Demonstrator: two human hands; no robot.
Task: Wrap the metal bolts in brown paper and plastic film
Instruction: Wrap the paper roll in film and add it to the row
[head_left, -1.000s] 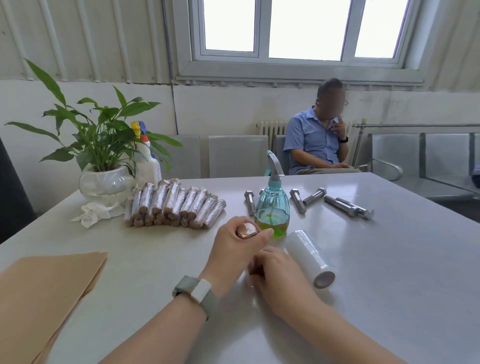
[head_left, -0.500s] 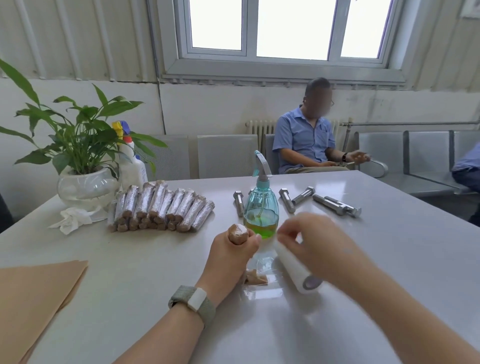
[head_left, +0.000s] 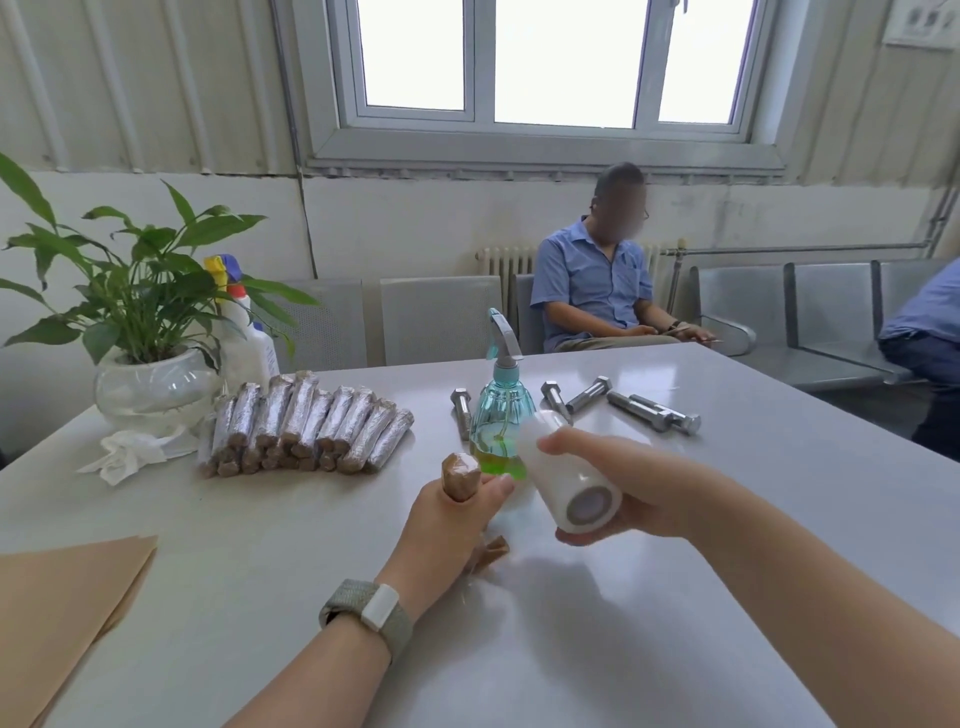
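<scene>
My left hand (head_left: 447, 525) grips a bolt wrapped in brown paper (head_left: 460, 475) just below centre frame, its paper-covered head poking up past my fingers and its other end showing below my palm. My right hand (head_left: 623, 488), just right of it, is curled around the roll of plastic film (head_left: 563, 480), lifted off the table (head_left: 675, 597) with the hollow core facing me. Behind both stands a teal spray bottle (head_left: 501, 415) with green liquid. Bare metal bolts (head_left: 649, 413) lie beyond it, right of centre. Left of centre sits a pile of wrapped bolts (head_left: 306, 423). Brown paper sheets (head_left: 57, 613) lie at lower left; a potted plant (head_left: 135, 312) is at upper left.
</scene>
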